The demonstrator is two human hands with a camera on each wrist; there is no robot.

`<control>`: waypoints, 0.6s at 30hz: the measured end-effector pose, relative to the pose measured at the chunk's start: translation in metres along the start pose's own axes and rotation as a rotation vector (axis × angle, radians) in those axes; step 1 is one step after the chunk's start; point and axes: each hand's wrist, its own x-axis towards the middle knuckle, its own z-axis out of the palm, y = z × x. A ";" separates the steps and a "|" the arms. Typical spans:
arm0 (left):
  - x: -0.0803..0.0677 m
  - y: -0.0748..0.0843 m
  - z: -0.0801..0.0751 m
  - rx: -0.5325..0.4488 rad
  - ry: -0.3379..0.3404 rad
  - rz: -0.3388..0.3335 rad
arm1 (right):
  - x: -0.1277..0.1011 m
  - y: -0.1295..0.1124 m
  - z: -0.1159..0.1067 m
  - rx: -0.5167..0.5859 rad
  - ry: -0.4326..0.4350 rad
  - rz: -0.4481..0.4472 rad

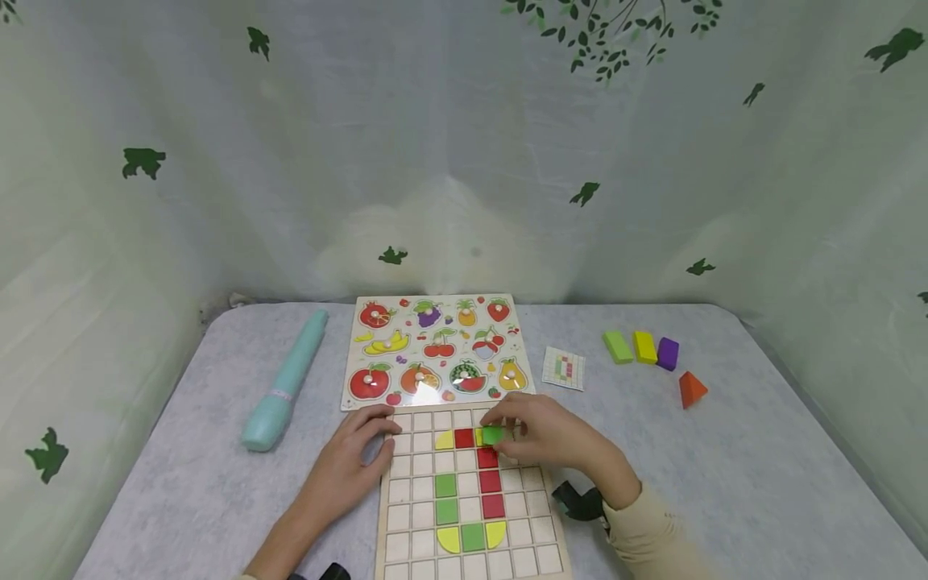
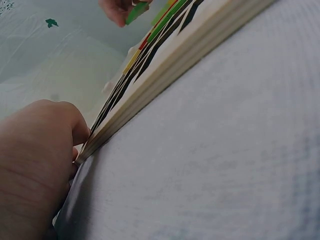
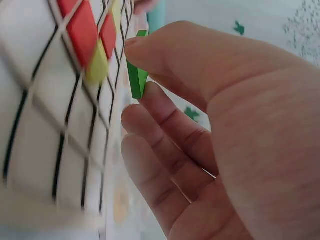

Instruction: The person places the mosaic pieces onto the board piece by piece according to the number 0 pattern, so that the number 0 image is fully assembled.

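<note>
My right hand [image 1: 540, 431] pinches a green square tile [image 1: 493, 436] between thumb and fingertips over the upper part of a wooden grid board [image 1: 399, 491]. In the right wrist view the green tile [image 3: 136, 77] is tilted, apart from the board's surface. It partly covers a yellow piece [image 1: 479, 437] beside a red tile [image 1: 464, 438]. Other red, green and yellow pieces lie in the squares below, several of them red squares [image 1: 490, 481] in a column. My left hand [image 1: 351, 459] rests at the board's upper left edge, fingertips on the frame.
Behind the board lies a fruit puzzle [image 1: 438, 350]. A small pattern card [image 1: 564, 368] sits right of it. Farther right are a light green block [image 1: 618, 347], a yellow block [image 1: 644, 347], a purple block [image 1: 668, 354] and an orange triangular block [image 1: 692, 390]. A folded teal umbrella-like object [image 1: 279, 395] lies left.
</note>
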 end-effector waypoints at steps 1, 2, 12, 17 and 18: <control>0.000 0.000 0.000 -0.002 -0.003 -0.002 | 0.004 -0.003 0.003 -0.002 -0.008 -0.014; 0.000 0.000 0.000 -0.003 -0.003 -0.002 | 0.007 -0.005 0.006 -0.009 -0.015 -0.029; -0.001 0.000 0.001 0.003 -0.002 0.009 | 0.021 -0.023 0.028 -0.026 -0.052 -0.037; 0.000 -0.002 0.001 0.007 0.009 0.014 | 0.023 -0.027 0.035 -0.040 -0.042 -0.072; 0.000 -0.002 0.001 0.010 0.017 0.020 | 0.024 -0.028 0.036 -0.046 -0.042 -0.080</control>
